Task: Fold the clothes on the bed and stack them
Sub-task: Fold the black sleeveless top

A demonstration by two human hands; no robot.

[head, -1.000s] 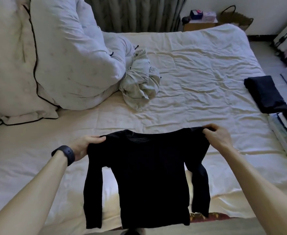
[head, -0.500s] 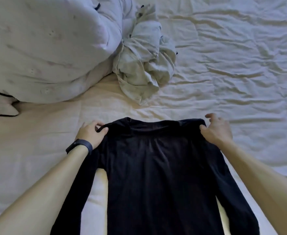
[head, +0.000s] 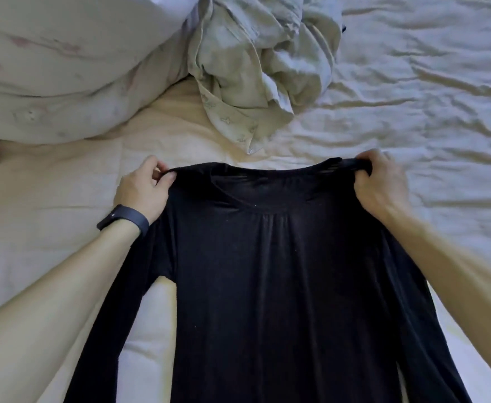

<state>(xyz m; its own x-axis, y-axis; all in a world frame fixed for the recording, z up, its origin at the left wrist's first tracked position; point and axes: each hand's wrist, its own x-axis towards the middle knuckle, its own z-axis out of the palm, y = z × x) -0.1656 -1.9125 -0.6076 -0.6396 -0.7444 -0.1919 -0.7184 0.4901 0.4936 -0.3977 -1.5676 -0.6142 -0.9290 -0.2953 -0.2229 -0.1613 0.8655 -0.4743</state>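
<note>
With the left hand [head: 141, 193], dark band [head: 123, 218] on its wrist, pinching one shoulder of the black shirt [head: 267, 271]; with the right hand [head: 381, 184] gripping the other shoulder. Spread flat on the bed [head: 427, 126], close to crumpled pale clothes [head: 261, 62]. Hem and cuffs cut off

A bunched pale duvet [head: 64, 68] lies upper left on the wrinkled white sheet [head: 427, 91].

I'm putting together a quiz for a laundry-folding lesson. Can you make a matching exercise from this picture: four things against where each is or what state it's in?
Things
1. black long-sleeved top
2. crumpled pale green garment
3. dark wristband
4. bulky white bedding heap

Place or state
A. on the left wrist
B. piled at the upper left
C. laid out, held at both shoulders
D. bunched up beyond the collar

Pairs: 1-C, 2-D, 3-A, 4-B
</note>
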